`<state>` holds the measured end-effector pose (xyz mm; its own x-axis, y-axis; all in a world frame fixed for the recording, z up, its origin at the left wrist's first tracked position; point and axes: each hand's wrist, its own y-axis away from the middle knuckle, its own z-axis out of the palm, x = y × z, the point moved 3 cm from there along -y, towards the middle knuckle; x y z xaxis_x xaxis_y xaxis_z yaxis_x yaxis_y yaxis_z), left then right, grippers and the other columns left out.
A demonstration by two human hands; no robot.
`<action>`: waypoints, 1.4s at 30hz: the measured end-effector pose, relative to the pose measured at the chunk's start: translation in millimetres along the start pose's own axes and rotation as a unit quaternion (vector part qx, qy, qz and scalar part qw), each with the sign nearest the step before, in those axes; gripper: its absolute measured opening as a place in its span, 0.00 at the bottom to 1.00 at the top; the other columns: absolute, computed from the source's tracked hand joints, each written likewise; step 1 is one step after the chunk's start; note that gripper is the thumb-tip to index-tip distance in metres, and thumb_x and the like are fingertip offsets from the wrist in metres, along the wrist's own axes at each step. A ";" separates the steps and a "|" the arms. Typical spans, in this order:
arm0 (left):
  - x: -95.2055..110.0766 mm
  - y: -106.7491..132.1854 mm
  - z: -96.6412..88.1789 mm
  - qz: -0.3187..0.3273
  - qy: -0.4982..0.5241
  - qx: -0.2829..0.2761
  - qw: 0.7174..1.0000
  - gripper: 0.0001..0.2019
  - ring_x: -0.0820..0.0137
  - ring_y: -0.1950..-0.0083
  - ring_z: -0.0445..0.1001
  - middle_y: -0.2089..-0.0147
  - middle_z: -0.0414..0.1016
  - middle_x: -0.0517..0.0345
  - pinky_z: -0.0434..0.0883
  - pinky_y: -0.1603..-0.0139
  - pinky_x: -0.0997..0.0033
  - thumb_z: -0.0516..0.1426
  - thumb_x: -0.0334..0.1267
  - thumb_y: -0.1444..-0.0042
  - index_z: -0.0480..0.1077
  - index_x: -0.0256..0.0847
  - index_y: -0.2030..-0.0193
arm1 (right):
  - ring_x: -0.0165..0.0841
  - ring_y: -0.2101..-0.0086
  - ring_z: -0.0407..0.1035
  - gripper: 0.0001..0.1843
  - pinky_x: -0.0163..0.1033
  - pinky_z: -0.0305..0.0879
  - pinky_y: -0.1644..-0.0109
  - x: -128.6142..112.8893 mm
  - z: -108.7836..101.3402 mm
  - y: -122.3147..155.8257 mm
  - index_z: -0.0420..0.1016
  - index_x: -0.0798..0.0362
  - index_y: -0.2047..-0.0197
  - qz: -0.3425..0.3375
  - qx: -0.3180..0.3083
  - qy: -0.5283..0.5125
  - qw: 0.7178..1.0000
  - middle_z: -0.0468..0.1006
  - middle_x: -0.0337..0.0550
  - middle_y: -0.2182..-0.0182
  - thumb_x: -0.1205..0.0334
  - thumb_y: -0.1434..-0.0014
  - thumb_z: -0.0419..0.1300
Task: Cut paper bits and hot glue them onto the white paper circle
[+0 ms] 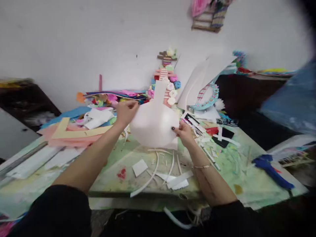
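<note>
White sheet (153,128) was pinched by left hand (126,113) and right hand (185,133), white scraps (140,168) lay below it, blue glue gun (272,171) to its right

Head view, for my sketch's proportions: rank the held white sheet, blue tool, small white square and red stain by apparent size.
1. White sheet
2. Blue tool
3. White square
4. Red stain

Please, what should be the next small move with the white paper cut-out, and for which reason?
Perhaps the right hand should let go and brush the loose white scraps aside. Both hands now hold the white paper cut-out by opposite edges, the left hand at its upper left, while scraps litter the table just in front and might catch beneath it.
</note>
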<state>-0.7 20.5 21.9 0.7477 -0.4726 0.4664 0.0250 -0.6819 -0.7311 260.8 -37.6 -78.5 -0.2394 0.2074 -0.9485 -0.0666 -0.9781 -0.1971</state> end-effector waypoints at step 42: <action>87.3 210.1 62.7 0.387 -0.003 -0.533 0.752 0.26 0.59 0.27 0.43 0.27 0.46 0.54 0.38 0.31 0.45 0.40 0.50 0.33 0.47 0.52 0.29 | 0.33 0.63 0.74 0.16 0.40 0.75 0.62 -5.0 -93.8 -12.5 0.69 0.53 0.60 -0.050 0.277 -0.041 0.959 0.78 0.43 0.60 0.64 0.54 0.65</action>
<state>111.3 -129.1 -122.2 0.2677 -0.9580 0.1024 -0.9635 -0.2656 0.0336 353.8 -27.9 -94.6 -0.2791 0.3224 -0.9045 -0.5927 -0.7989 -0.1019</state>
